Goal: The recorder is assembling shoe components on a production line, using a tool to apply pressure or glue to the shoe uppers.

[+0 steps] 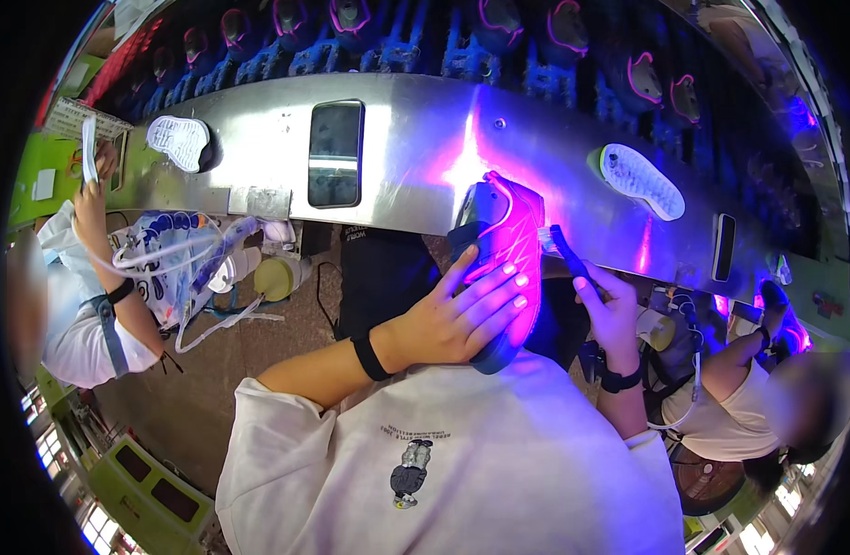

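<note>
The left hand grips a shoe from below, fingers spread along its side and sole, holding it tilted with the toe toward the near edge of the metal tabletop. The shoe's upper glows pink and violet under strong purple light, and its dark heel end points back toward the person's chest. A black band circles the left wrist.

The right hand is closed around the handle of a small brush, whose bristled head touches the right side of the shoe near its front. A dark watch sits on the right wrist.

On the tabletop, a dark rectangular phone lies flat left of the middle. A white shoe sole lies tread-up toward the right end, and another white sole lies at the left end. A narrow dark slot is set into the tabletop near its right near edge. Beyond the far edge runs a row of dark shoes on blue holders, edged in pink light.

At the left a second person in a white top raises a hand holding a thin white piece. At the right another person in a light top sits just beside the tabletop's near right corner.
</note>
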`<state>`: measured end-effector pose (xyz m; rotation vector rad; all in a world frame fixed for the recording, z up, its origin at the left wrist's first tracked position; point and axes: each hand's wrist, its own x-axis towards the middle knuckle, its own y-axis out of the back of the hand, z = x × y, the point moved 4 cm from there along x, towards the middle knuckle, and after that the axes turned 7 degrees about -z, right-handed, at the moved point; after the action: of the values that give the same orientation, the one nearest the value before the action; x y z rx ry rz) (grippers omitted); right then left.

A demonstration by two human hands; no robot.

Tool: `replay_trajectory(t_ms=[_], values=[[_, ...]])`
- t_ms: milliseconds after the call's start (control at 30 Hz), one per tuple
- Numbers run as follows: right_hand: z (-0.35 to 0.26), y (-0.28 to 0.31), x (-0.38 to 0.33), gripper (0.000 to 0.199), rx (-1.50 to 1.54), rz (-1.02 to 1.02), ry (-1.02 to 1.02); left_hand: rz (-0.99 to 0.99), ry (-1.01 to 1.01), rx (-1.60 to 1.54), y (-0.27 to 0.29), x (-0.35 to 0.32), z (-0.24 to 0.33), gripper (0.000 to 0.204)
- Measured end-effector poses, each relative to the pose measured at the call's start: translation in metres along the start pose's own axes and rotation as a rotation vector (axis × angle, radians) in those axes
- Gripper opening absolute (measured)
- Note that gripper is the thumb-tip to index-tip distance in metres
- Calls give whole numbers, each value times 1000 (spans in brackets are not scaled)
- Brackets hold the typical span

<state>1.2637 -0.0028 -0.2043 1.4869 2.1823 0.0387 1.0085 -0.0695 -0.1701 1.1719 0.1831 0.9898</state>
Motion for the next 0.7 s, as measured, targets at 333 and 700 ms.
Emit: replay_trajectory(t_ms=[333, 700], values=[[5, 4, -48, 31, 241, -150, -21, -57, 63, 92, 16, 27, 16, 52], [11, 19, -75, 31, 334, -21, -4, -95, 144, 111, 9, 74, 40, 72]])
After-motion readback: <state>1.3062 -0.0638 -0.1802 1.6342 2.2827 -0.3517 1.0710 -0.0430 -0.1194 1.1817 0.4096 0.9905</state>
